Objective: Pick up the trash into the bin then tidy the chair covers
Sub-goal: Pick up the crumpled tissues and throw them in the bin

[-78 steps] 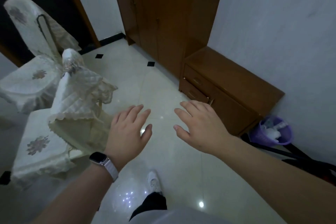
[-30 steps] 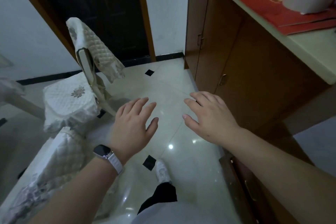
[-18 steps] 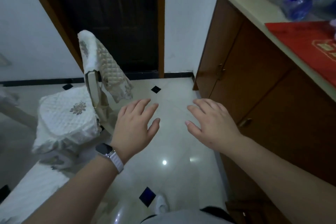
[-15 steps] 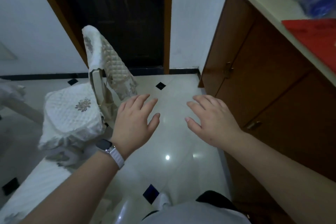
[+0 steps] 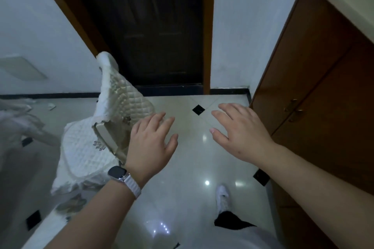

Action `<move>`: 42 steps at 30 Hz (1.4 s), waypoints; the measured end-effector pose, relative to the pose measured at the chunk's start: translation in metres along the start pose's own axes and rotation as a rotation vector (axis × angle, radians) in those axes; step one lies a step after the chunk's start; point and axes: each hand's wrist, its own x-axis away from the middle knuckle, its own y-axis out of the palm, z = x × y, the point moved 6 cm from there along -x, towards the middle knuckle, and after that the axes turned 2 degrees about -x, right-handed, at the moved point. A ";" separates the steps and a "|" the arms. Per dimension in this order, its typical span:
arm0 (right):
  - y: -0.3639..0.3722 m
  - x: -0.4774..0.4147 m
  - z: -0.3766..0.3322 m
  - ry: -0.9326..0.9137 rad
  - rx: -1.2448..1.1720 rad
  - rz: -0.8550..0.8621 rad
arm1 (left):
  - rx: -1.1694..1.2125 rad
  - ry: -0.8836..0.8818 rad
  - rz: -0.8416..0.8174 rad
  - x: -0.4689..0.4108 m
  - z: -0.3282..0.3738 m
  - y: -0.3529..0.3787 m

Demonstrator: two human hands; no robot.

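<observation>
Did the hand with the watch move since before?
Yes. The left hand has drifted left, toward the chair cover; its fingers now overlap the cover's lower edge, where floor showed between them earlier.

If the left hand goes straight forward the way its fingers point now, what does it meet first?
Probably the quilted chair cover, whose lower corner shows just beyond the left hand; depth is unclear, so it might pass beside it toward the dark door.

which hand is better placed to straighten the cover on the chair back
Probably left: the left hand hovers open next to the chair back cover, while the right hand, also open, is across the floor by the cabinet.
</observation>
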 end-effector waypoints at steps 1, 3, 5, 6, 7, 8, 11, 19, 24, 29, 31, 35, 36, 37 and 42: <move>0.000 -0.017 0.012 -0.006 -0.008 -0.028 | -0.005 -0.019 -0.009 -0.019 0.001 0.003; -0.001 -0.047 0.033 -0.026 -0.028 -0.059 | -0.020 -0.048 -0.011 -0.051 0.001 0.005; -0.003 -0.078 0.046 -0.070 -0.015 -0.031 | -0.063 -0.062 -0.010 -0.077 0.000 0.007; -0.005 -0.094 0.051 -0.093 -0.015 -0.031 | -0.081 -0.076 -0.026 -0.091 -0.002 0.009; -0.006 -0.110 0.055 -0.118 -0.019 -0.038 | -0.091 -0.096 -0.045 -0.103 -0.006 0.012; -0.008 -0.123 0.059 -0.142 -0.026 -0.040 | -0.096 -0.113 -0.060 -0.114 -0.009 0.014; -0.006 -0.159 0.068 -0.177 -0.045 -0.027 | -0.109 -0.154 -0.095 -0.141 -0.021 0.022; 0.034 -0.268 0.075 -0.234 -0.013 -0.116 | -0.096 -0.212 -0.066 -0.211 -0.087 0.061; 0.054 -0.351 0.064 -0.264 0.043 -0.147 | -0.033 -0.273 -0.052 -0.263 -0.152 0.091; 0.062 -0.436 0.038 -0.326 0.092 -0.163 | 0.021 -0.384 -0.052 -0.306 -0.230 0.098; 0.072 -0.471 0.021 -0.356 0.107 -0.156 | 0.002 -0.393 -0.068 -0.324 -0.259 0.102; 0.088 -0.526 -0.009 -0.393 0.040 -0.151 | -0.019 -0.414 -0.108 -0.350 -0.300 0.107; 0.093 -0.537 -0.015 -0.402 0.029 -0.155 | -0.020 -0.421 -0.096 -0.354 -0.307 0.106; 0.098 -0.549 -0.021 -0.420 0.026 -0.161 | -0.024 -0.429 -0.085 -0.357 -0.315 0.104; 0.120 -0.617 -0.045 -0.509 -0.019 -0.186 | -0.043 -0.511 -0.070 -0.374 -0.361 0.108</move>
